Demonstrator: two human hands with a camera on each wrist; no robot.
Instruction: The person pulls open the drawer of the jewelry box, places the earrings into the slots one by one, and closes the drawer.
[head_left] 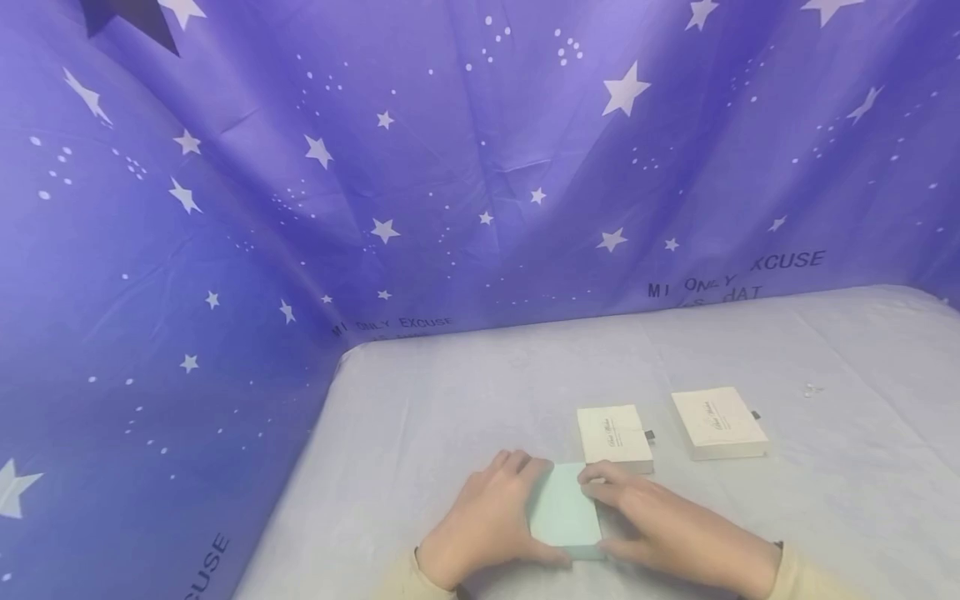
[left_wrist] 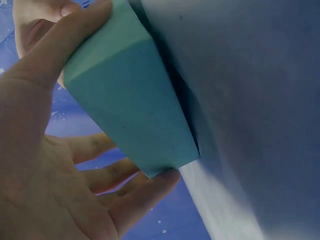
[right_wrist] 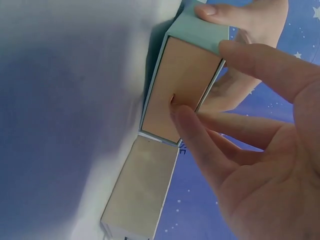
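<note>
A mint-green drawer box (head_left: 564,508) lies on the table between both hands. My left hand (head_left: 487,510) grips its left part, thumb at the near edge and fingers at the far edge. At the box's right end, my right hand (head_left: 660,521) spans from near to far corner with thumb and fingers. The right wrist view shows a tan drawer front (right_wrist: 175,75) inside the mint sleeve, flush with its rim. One right fingertip touches it beside a small tab (right_wrist: 173,98). The left wrist view shows the box's plain closed end (left_wrist: 130,107).
Just beyond the mint box lies a cream box (head_left: 611,433) with dark lettering and a dark pull tab. A second cream box (head_left: 720,421) sits farther right. Small clear pieces (head_left: 812,389) lie right of it. A purple star-printed curtain (head_left: 480,167) hangs behind the pale-covered table (head_left: 420,408).
</note>
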